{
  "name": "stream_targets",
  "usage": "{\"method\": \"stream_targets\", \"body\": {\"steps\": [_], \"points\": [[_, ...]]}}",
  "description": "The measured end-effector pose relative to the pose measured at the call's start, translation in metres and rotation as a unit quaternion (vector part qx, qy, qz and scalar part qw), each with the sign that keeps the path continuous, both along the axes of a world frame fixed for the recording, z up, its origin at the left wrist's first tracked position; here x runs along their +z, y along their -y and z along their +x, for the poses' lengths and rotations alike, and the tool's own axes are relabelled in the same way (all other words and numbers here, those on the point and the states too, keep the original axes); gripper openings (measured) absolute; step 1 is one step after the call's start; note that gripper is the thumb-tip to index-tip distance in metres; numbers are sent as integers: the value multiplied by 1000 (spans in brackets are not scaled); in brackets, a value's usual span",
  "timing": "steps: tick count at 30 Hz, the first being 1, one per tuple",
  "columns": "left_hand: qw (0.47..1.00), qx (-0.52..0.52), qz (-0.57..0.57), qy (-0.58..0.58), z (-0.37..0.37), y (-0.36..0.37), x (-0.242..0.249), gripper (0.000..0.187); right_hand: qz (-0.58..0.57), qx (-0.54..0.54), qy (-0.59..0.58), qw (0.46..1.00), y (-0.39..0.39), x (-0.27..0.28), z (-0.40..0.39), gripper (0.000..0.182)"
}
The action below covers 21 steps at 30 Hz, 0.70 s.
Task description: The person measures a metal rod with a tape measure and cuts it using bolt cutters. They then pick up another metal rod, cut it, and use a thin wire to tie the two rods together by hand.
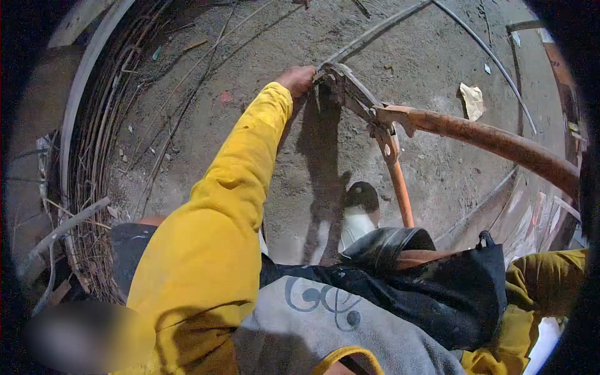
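My left hand (297, 81), at the end of a yellow sleeve (228, 169), is closed round a thin grey metal rod (375, 34) close to the ground. Right beside the fingers are the jaws (340, 78) of a large bolt cutter with orange handles. One handle (494, 139) runs out to the right edge; the other (400, 194) comes back toward my legs. The rod passes at the jaws and stretches away up the view. My right hand is out of sight; only its yellow sleeve (544, 281) shows at the lower right.
A bundle of long thin rods (94, 162) lies along the left side beside a pale board (87, 87). Another length of rod (490, 56) angles across the upper right. A crumpled paper scrap (472, 101) lies on the dirt floor. My shoe (362, 197) is below the cutter.
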<state>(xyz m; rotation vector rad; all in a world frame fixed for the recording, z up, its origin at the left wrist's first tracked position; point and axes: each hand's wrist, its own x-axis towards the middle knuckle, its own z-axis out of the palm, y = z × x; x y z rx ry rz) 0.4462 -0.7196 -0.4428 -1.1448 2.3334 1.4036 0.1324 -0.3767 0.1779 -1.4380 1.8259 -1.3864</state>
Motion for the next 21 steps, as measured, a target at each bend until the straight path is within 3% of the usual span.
{"method": "stream_targets", "body": {"steps": [4,8,10,13,16,18,20,21], "points": [[995,-4,-90,42,-4,-10,3,19,-18,97,96,991,-10,-13,8,30],[994,103,-23,17,-3,-22,24,21,-47,158,65,984,-32,-27,12,22],[984,14,-176,31,-4,-37,50,24,-180,186,111,960,-44,-31,5,26],[960,-83,-265,45,-5,-29,21,25,-199,151,136,959,-58,-50,17,27],[948,-111,-291,64,-6,-26,6,26,-231,97,176,952,-68,-71,30,29],[951,-104,-282,65,-8,-26,-1,26,-218,129,172,952,-68,-57,27,28],[955,-92,-274,65,-11,-26,-2,26,-211,185,89,956,-60,-47,39,27],[957,-92,-270,63,-10,-26,-3,27,-262,157,115,945,-56,-46,49,28]]}}
